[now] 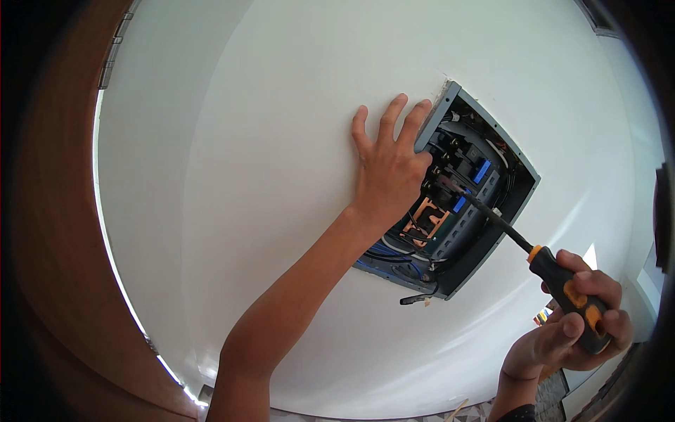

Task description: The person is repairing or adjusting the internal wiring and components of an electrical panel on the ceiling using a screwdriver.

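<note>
A grey metal electrical panel box [519, 165] is set into a white wall, with black breakers carrying blue labels [481, 171], a copper-coloured busbar [436, 214] and bundled wires inside. My left hand [387, 169] rests at the box's left edge, three fingers spread toward the wall and the others partly hidden at the breakers. My right hand [587, 309], lower right, grips a black-and-orange screwdriver [510, 228]. Its shaft reaches up-left into the box to the breakers; the exact spot the tip touches is unclear.
A brown wooden door [46, 204] with a metal hinge runs down the left. The white wall [281, 126] surrounds the box. A patterned floor [472, 411] shows at the bottom edge, and a dark object [661, 218] stands at the far right.
</note>
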### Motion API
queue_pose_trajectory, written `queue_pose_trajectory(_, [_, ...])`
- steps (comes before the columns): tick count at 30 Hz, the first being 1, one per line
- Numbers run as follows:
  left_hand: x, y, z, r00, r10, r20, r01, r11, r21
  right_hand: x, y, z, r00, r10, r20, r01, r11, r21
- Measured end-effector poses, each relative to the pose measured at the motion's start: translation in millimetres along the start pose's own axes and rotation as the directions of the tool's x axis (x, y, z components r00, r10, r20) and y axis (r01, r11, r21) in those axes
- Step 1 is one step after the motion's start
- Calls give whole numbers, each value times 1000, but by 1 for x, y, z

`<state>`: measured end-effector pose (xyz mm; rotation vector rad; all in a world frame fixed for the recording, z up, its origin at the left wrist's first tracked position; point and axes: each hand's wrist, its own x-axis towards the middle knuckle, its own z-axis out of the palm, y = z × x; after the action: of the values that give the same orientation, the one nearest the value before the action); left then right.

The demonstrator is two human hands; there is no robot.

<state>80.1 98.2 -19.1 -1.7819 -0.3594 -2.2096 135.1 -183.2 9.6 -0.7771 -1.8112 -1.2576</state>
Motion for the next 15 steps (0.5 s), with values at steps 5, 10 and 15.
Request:
queue_pose_trajectory(5, [1,0,-2,1000,0,12,0,1000,-8,0,5,6,999,-16,-32,15,1000,-8])
queue_pose_trajectory(10, [-1,-1,1,1000,0,1,0,1000,-11,0,20,10,997,18,70,-23,998,65])
queue_pose_trajectory(15, [-1,-1,0,1000,0,14,0,1000,-5,2,23,16,998,-23,50,20,999,43])
